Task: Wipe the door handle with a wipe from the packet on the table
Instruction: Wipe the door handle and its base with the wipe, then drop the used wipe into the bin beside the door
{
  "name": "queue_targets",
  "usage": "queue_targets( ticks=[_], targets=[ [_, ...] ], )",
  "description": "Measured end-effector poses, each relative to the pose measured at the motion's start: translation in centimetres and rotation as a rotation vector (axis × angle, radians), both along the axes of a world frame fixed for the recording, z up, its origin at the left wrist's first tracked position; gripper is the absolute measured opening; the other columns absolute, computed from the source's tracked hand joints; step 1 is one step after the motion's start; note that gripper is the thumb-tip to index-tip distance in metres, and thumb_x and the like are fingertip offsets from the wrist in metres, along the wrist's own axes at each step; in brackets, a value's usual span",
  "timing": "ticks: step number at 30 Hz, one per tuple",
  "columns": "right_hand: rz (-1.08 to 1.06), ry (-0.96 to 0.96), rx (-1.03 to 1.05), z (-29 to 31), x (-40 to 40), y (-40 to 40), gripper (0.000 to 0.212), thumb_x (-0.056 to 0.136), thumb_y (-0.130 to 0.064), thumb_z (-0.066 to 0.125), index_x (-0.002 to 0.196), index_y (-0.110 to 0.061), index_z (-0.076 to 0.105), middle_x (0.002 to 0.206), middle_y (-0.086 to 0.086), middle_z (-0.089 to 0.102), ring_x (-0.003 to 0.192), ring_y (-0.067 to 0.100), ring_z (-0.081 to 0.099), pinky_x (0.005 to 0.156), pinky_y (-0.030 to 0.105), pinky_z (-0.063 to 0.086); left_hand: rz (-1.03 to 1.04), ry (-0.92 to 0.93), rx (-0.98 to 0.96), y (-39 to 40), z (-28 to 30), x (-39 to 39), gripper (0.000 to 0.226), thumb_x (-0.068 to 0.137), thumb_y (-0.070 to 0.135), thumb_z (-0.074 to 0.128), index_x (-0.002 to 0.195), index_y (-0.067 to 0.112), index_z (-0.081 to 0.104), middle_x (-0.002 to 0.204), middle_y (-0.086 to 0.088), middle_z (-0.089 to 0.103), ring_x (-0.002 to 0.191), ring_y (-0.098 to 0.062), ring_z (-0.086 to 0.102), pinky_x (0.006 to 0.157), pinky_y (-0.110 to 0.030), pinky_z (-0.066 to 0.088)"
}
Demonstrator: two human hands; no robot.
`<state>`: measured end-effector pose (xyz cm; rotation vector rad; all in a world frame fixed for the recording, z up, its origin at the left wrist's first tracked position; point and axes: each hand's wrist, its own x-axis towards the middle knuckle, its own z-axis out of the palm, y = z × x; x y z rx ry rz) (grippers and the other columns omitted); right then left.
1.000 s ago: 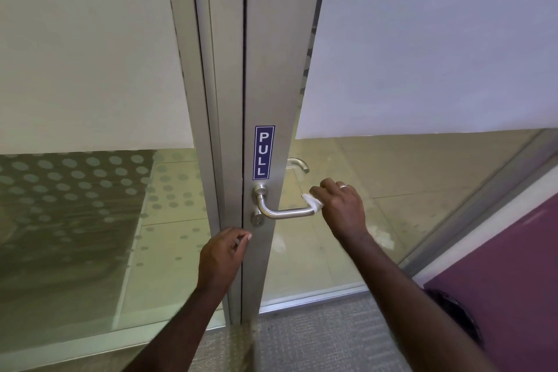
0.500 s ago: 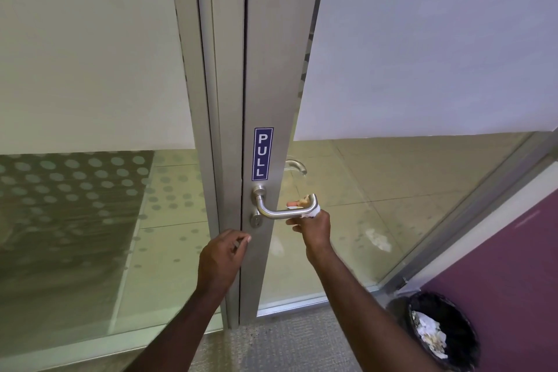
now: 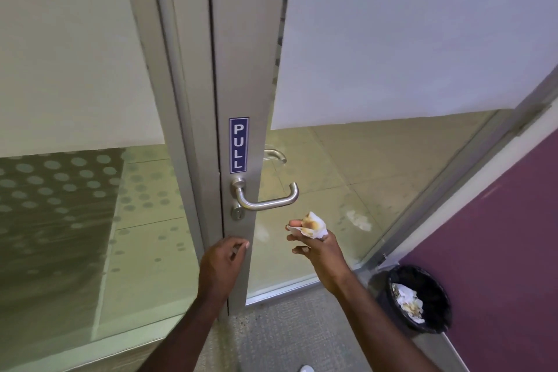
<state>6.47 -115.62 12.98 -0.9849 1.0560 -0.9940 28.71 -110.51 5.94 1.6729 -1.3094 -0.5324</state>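
A brushed-metal lever door handle [image 3: 265, 202] sticks out from the grey door frame, under a blue PULL sticker [image 3: 238, 145]. My right hand [image 3: 317, 243] is just below and right of the handle, apart from it, holding a crumpled white wipe [image 3: 312, 225] with brown stains on it. My left hand [image 3: 222, 263] grips the edge of the door stile [image 3: 241, 69] below the keyhole [image 3: 236, 214]. The packet and the table are out of view.
A black bin [image 3: 422, 299] with crumpled wipes inside stands on the floor at the lower right, beside a purple wall [image 3: 498, 235]. Glass panels with frosted film flank the door. A second handle [image 3: 276, 154] shows through the glass. Carpet lies underfoot.
My right hand has come off the handle's end and dropped down and right with the wipe, now turned stained side up. The left hand stays on the door edge.
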Motion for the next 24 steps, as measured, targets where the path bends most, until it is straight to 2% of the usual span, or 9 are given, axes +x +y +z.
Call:
queue_targets(
  ticks=[2, 4, 7, 11, 14, 18, 20, 22, 24],
  targets=[
    [-0.033, 0.082, -0.035, 0.4, -1.5, 0.7, 0.024, 0.094, -0.006, 0.063, 0.116, -0.013, 0.07, 0.112, 0.002, 0.078, 0.095, 0.013, 0.07, 0.077, 0.027, 0.056, -0.086, 0.062, 0.004, -0.5, -0.4, -2.2, 0.003, 0.09, 0.03, 0.071, 0.09, 0.032, 0.073, 0.07, 0.022, 0.068, 0.063, 0.001, 0.062, 0.059, -0.019, 0.048],
    [-0.056, 0.193, -0.098, 0.8, -3.3, 1.4, 0.026, 0.093, -0.005, 0.064, 0.116, -0.015, 0.072, 0.109, -0.005, 0.079, 0.097, 0.002, 0.07, 0.079, 0.016, 0.053, -0.174, 0.121, 0.013, -1.3, -0.5, -4.9, 0.006, 0.089, 0.036, 0.067, 0.089, 0.033, 0.073, 0.071, 0.021, 0.068, 0.062, -0.006, 0.064, 0.061, -0.027, 0.055],
    [-0.134, 0.323, -0.193, 1.1, -6.9, 2.1, 0.027, 0.095, -0.009, 0.067, 0.122, -0.007, 0.068, 0.112, -0.007, 0.077, 0.107, 0.001, 0.069, 0.086, 0.012, 0.049, -0.281, 0.172, 0.016, -3.0, 0.0, -10.2, 0.012, 0.087, 0.042, 0.064, 0.087, 0.035, 0.072, 0.075, 0.016, 0.071, 0.061, -0.016, 0.066, 0.062, -0.038, 0.058],
    [-0.284, 0.497, -0.288, 1.0, -12.7, 2.4, 0.005, 0.094, -0.021, 0.072, 0.091, -0.025, 0.071, 0.084, -0.02, 0.07, 0.083, -0.004, 0.064, 0.074, 0.012, 0.044, -0.435, 0.188, -0.004, -5.3, 2.0, -17.5, 0.01, 0.088, 0.039, 0.063, 0.087, 0.034, 0.072, 0.082, 0.017, 0.074, 0.066, -0.014, 0.068, 0.066, -0.034, 0.059],
    [-0.417, 0.554, -0.26, 0.6, -19.0, 1.6, 0.006, 0.092, -0.025, 0.073, 0.097, -0.022, 0.073, 0.089, -0.012, 0.076, 0.089, 0.002, 0.069, 0.08, 0.019, 0.051, -0.534, 0.178, -0.017, -7.6, 3.3, -23.5, 0.008, 0.087, 0.035, 0.065, 0.089, 0.032, 0.073, 0.086, 0.017, 0.074, 0.069, -0.009, 0.068, 0.066, -0.026, 0.056],
    [-0.613, 0.685, -0.234, -0.8, -28.4, 0.4, 0.01, 0.087, -0.025, 0.074, 0.095, -0.031, 0.071, 0.088, -0.019, 0.074, 0.089, -0.008, 0.068, 0.073, 0.005, 0.046, -0.624, 0.104, -0.02, -10.2, 3.7, -31.0, 0.011, 0.087, 0.037, 0.064, 0.089, 0.029, 0.072, 0.086, 0.016, 0.074, 0.064, -0.004, 0.061, 0.061, -0.02, 0.048],
    [-0.675, 0.78, -0.156, -2.5, -34.0, -0.7, 0.009, 0.087, -0.026, 0.073, 0.092, -0.033, 0.07, 0.085, -0.019, 0.073, 0.086, -0.003, 0.069, 0.07, 0.011, 0.049, -0.656, 0.071, 0.005, -11.3, 3.2, -34.5, 0.013, 0.087, 0.039, 0.064, 0.089, 0.029, 0.072, 0.086, 0.015, 0.073, 0.064, -0.006, 0.059, 0.06, -0.02, 0.047],
    [-0.692, 0.838, -0.026, -4.6, -39.6, -2.5, 0.005, 0.088, -0.027, 0.072, 0.091, -0.023, 0.072, 0.086, -0.007, 0.074, 0.084, 0.013, 0.071, 0.071, 0.03, 0.054, -0.672, 0.035, 0.021, -12.6, 2.5, -37.9, 0.015, 0.087, 0.04, 0.063, 0.09, 0.029, 0.073, 0.084, 0.016, 0.073, 0.066, -0.005, 0.061, 0.061, -0.019, 0.047],
    [-0.691, 0.849, 0.093, -6.7, -44.3, -4.6, 0.005, 0.089, -0.023, 0.069, 0.087, -0.019, 0.071, 0.086, -0.001, 0.074, 0.085, 0.023, 0.072, 0.067, 0.031, 0.049, -0.684, -0.007, 0.028, -13.8, 2.0, -40.7, 0.017, 0.088, 0.041, 0.063, 0.091, 0.028, 0.074, 0.084, 0.016, 0.073, 0.072, -0.006, 0.065, 0.064, -0.022, 0.051]
  ],
)
